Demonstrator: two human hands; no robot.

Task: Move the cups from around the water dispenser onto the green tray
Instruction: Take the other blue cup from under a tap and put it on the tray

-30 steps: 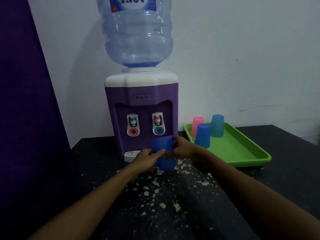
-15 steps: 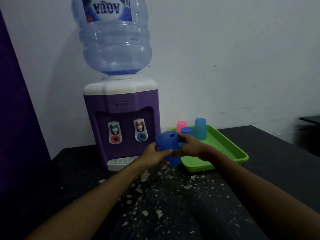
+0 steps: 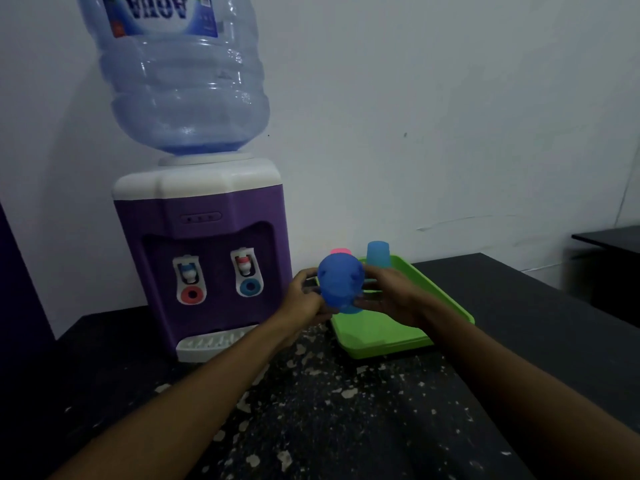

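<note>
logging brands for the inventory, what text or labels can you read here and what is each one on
"AQUA", seen mirrored, on the label of the water bottle atop the dispenser.
Small print and a red mark on that label: too blurred to read.
Nothing readable on the cups, the green tray or the dispenser.

Water bottle (image 3: 180, 84) atop the dispenser (image 3: 204, 251): blue-and-white label (image 3: 162, 13) with large white letters reading "AUQA" as seen, apparently mirrored. Smaller print on the label too blurred to read. No other legible text, numbers or signs.
</note>
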